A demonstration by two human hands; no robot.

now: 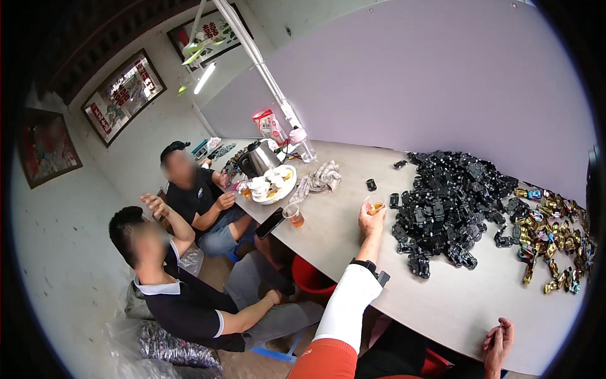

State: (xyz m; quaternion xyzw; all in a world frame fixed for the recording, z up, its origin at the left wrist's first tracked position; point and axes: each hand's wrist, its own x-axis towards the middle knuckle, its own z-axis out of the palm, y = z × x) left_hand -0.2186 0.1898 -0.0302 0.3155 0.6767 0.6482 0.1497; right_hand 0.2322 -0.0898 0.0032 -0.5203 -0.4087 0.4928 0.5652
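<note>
My left hand (370, 222) is wrapped round a clear plastic cup (377, 207) with amber drink in it. The arm reaches out over the grey table, just left of a big heap of small black plastic toy-car-like parts (445, 205). A few loose black pieces (371, 184) lie beyond the cup. My right hand (499, 341) is at the table's near edge on the right, its fingers curled together; whatever they may hold is too small to make out. Shiny gold and coloured toy-like pieces (558, 237) are spread beyond it, right of the black heap.
Two people sit along the left side. Before them are a white tray (291, 189) with cups, a steel kettle (260, 158), a crumpled cloth (323, 180), a second cup (293, 215) and a black phone (270, 223). A red bucket (306, 278) stands below the table edge.
</note>
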